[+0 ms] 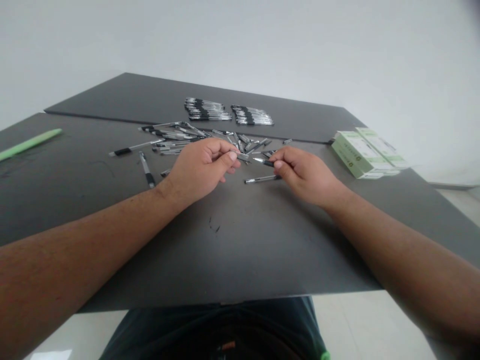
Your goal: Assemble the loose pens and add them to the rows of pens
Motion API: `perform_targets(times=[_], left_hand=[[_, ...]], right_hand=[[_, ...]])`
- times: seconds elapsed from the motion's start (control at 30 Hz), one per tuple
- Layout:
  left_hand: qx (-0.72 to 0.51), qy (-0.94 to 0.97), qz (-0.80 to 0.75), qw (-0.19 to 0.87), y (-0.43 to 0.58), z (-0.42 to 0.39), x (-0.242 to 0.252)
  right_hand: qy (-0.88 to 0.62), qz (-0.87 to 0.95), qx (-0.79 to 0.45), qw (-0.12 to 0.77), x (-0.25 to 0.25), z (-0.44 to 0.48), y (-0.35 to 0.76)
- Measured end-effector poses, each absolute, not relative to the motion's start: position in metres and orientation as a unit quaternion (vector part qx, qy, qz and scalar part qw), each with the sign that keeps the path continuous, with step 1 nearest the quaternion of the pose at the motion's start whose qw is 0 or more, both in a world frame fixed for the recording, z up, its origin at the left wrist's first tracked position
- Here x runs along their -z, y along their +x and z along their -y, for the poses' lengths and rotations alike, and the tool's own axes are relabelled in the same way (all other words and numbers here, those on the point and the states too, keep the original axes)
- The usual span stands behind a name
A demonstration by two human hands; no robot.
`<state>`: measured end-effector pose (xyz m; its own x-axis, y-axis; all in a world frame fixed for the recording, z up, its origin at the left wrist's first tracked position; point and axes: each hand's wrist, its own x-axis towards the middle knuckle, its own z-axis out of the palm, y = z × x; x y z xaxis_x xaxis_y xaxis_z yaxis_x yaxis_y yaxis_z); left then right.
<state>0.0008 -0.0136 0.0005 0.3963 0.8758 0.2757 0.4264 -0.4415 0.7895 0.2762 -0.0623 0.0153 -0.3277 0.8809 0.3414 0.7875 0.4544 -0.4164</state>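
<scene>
Between the thumb and fingers of my left hand (204,167) is a clear pen cap (243,156), its end pointing right. My right hand (305,175) pinches a pen (267,162) by its black grip, with the silver tip facing the cap. A small gap separates tip and cap. On the table just below my right hand lies a capped pen (262,179). Loose caps (245,142) are heaped behind my hands. Uncapped pens with black grips (176,134) lie in a loose pile behind and left of my left hand, partly hidden by it.
Two neat stacks of pens, a left stack (208,110) and a right stack (253,115), lie on the far table section. Green-and-white boxes (365,152) stand at the right. A light green stick-like object (32,144) lies at the left. The dark table (240,250) ends near my lap.
</scene>
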Motion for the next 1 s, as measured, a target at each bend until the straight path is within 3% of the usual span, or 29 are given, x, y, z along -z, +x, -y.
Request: perform_targets(times=[0.43,0.7,1.0], left_hand=[[-0.360,0.754,-0.404,0.372,0.003,0.014,0.007],[-0.328,0.824,-0.365,0.283,-0.001,0.011,0.009],[-0.317,0.826,-0.371,0.284,-0.002,0.013,0.007]], right_hand=[[-0.497,0.828,-0.047,0.253,-0.010,0.063,0.273],[-0.489,0.837,-0.041,0.240,-0.010,0.065,0.270],[-0.467,0.847,-0.014,0.254,-0.010,0.064,0.275]])
